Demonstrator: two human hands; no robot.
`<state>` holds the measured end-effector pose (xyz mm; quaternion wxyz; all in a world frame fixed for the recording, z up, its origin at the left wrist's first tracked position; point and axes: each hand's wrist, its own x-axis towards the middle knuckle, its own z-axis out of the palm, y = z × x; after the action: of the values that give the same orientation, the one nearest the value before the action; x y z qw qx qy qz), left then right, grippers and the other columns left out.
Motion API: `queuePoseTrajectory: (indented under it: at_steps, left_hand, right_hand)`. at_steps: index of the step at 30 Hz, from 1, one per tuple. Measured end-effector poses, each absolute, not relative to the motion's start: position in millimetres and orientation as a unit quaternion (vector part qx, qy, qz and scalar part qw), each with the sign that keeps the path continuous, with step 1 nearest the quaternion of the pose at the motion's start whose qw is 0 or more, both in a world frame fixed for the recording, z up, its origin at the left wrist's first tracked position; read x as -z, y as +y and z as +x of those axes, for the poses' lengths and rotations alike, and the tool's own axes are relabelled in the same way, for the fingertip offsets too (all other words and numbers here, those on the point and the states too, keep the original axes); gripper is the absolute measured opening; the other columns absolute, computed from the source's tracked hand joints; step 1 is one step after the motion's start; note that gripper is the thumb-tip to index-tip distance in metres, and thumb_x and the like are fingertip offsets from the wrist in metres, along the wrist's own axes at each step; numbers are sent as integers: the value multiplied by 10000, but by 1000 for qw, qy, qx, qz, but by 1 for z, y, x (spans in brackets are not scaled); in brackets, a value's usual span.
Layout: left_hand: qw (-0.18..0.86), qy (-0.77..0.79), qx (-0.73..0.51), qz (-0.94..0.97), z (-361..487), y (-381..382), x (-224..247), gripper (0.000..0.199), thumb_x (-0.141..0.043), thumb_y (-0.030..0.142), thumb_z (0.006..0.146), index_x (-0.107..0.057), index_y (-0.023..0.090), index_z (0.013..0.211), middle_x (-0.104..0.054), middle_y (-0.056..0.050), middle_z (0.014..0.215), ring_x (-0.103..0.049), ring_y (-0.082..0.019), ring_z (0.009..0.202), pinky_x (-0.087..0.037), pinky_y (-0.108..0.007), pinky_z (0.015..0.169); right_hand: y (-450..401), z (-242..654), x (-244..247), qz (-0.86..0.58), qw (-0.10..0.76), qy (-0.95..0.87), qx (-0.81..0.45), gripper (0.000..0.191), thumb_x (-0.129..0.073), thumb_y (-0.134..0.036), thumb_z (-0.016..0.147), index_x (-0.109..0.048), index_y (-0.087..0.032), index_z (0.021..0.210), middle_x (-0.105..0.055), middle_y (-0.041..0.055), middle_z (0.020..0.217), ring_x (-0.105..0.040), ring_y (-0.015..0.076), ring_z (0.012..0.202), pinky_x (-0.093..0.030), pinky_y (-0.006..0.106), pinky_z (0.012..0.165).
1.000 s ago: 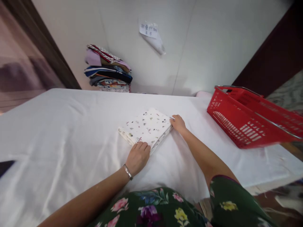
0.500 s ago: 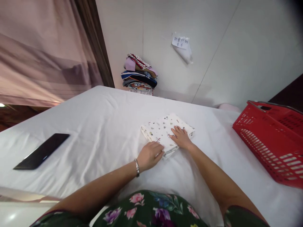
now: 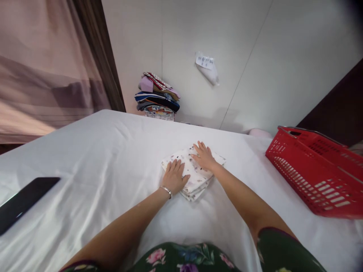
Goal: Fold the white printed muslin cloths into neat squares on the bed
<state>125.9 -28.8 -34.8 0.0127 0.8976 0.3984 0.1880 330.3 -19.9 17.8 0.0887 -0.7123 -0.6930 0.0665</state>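
Note:
A white cloth with small printed figures lies folded in several layers on the white-covered table. My left hand, with a silver bracelet at the wrist, rests flat on the cloth's left part, fingers spread. On its upper right part lies my right hand, also flat with fingers apart. Layered edges of the cloth show at its near corner, between my two forearms.
A red plastic basket stands at the table's right side. At the left edge lies a black flat object. Folded clothes are stacked beyond the far edge, by a wall with a paper note. The white table cover is wrinkled.
My left hand has gone from the cloth's near left edge with curled fingers to lying flat on top. My right hand has moved toward the far edge. The whole view has shifted slightly.

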Motion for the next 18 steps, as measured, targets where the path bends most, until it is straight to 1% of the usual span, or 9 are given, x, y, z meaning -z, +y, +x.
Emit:
queuePoseTrajectory:
  at_steps: [1,3,7,11,15,18]
  left_hand:
    - [7,396,-195,897,125,-29,35,560,-365,484,872,-470,126,1291,-415,-148,1392,-292,-298,1330,-204,-500,1096]
    - [-3,391,-207,897,124,-28,37,544,-367,472,874,-472,137,1289,-423,-142,1387,-301,-290,1327,-212,-497,1093]
    - [-12,385,-215,898,124,-27,40,531,-372,457,874,-479,134,1281,-435,-138,1380,-321,-286,1318,-222,-482,1092]
    - [-14,384,-214,898,125,-27,40,528,-387,447,870,-482,126,1278,-436,-145,1377,-329,-292,1313,-232,-492,1089]
    - [-13,387,-208,898,125,-29,37,535,-395,432,868,-484,98,1277,-435,-159,1374,-331,-304,1310,-234,-489,1091]
    - [-17,386,-206,899,125,-29,36,536,-394,433,867,-495,88,1265,-444,-166,1365,-339,-310,1305,-240,-495,1088]
  right_hand:
    - [-12,332,-16,-711,92,-695,-46,633,-281,-553,888,-184,-262,1442,-7,28,1531,31,217,1399,-40,453,1100]
    - [2,341,-8,-729,71,-679,-42,643,-263,-560,889,-166,-253,1446,-9,30,1530,28,218,1399,-24,464,1099]
    - [15,363,12,-776,11,-622,-106,691,-218,-615,870,-172,-239,1448,-57,42,1528,-26,241,1397,-76,495,1090]
    - [15,370,20,-771,18,-629,-103,708,-194,-638,861,-163,-245,1448,-45,30,1529,-15,238,1398,-72,501,1090]
    - [21,363,9,-771,14,-626,-117,695,-205,-626,863,-193,-239,1440,-47,41,1528,-14,254,1397,-60,526,1081]
    - [30,354,0,-758,41,-646,-79,690,-201,-616,871,-180,-231,1443,-4,47,1530,38,238,1397,-20,513,1083]
